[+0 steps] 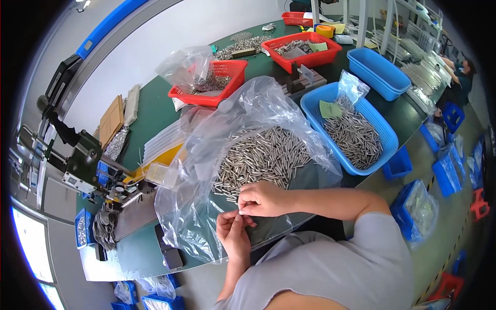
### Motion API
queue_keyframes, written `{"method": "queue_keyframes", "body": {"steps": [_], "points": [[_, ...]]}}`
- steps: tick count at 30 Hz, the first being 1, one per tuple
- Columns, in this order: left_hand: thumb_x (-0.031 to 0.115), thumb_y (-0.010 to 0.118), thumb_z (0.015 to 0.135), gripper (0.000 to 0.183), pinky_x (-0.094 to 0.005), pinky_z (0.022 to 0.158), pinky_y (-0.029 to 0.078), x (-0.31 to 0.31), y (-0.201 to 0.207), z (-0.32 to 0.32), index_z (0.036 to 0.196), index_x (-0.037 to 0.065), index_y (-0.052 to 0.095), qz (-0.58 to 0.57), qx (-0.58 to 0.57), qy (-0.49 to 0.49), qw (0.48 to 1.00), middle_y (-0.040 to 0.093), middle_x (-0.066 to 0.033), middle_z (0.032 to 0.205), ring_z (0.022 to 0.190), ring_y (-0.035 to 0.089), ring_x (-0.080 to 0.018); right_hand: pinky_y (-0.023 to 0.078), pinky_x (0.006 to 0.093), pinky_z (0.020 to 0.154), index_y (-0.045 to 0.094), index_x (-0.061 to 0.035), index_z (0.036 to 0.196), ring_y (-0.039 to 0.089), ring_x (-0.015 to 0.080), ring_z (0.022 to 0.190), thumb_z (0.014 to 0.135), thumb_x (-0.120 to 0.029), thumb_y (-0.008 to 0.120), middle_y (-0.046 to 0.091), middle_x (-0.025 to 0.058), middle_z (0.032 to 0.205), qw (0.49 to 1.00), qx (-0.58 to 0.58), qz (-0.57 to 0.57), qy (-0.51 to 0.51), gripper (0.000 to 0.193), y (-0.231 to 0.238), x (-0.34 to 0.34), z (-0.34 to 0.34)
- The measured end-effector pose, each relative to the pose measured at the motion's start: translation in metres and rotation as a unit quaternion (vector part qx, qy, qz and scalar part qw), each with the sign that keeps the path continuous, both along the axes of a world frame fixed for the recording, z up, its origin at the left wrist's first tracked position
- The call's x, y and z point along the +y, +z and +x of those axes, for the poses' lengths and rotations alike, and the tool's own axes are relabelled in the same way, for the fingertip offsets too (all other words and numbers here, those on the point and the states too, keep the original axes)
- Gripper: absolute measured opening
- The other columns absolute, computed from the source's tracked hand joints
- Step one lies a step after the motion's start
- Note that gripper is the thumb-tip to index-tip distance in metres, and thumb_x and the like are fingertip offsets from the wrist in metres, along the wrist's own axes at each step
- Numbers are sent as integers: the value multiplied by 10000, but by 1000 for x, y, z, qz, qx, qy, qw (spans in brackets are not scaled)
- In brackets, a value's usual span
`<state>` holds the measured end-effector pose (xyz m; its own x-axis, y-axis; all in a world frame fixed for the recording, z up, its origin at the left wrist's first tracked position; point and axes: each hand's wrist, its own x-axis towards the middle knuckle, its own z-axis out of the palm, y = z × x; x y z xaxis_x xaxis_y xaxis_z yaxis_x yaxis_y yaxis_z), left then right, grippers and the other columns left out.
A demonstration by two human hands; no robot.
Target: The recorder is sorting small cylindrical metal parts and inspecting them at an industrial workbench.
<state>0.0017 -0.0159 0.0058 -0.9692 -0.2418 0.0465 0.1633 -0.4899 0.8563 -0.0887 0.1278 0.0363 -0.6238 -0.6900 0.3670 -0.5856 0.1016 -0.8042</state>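
Note:
My two hands meet at the near edge of a heap of small metal pins (266,155), which lies on a clear plastic bag (199,227) spread over the green table. My right hand (264,199) reaches in from the right, its thumb and forefinger pinched together. Just below it, my left hand (233,235) is closed too, thumb against the fingers. Their fingertips touch or nearly touch; whatever they pinch is too small to make out. To the right stands a blue basket (313,103) with more metal pins, a green slip and a small clear bag.
Red baskets (235,70) (330,57) of metal parts stand farther back, near an unfilled-looking blue basket (380,70). At left are a clamp stand (82,155) and a dark phone-like object (168,250). Blue bins (405,206) sit on the floor; another person (460,77) is at far right.

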Motion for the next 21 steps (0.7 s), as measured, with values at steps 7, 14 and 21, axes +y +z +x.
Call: {"method": "queue_keyframes", "body": {"steps": [7,14,21], "points": [[5,517,902,67,-312,618,540,-1,-3,-1,960,-27,508,31,19,-8,999,605,-167,870,701,598,-190,448,266,544,600,-20,811,563,139,618,781,-101,668,560,56,743,993,32,-57,-102,110,35,32,-7],[22,523,902,69,-310,615,523,-4,-3,-1,957,-16,505,20,13,12,1000,597,-164,871,707,584,-190,445,297,563,578,-37,813,577,206,660,779,-67,632,561,79,787,874,223,95,-422,71,91,137,-20],[4,491,910,82,-328,642,529,-3,1,-7,988,-13,509,69,18,0,997,603,-172,927,741,602,-209,466,421,792,625,-109,1020,582,359,910,848,-155,566,577,116,1130,690,307,427,-497,187,78,211,-38]]}}
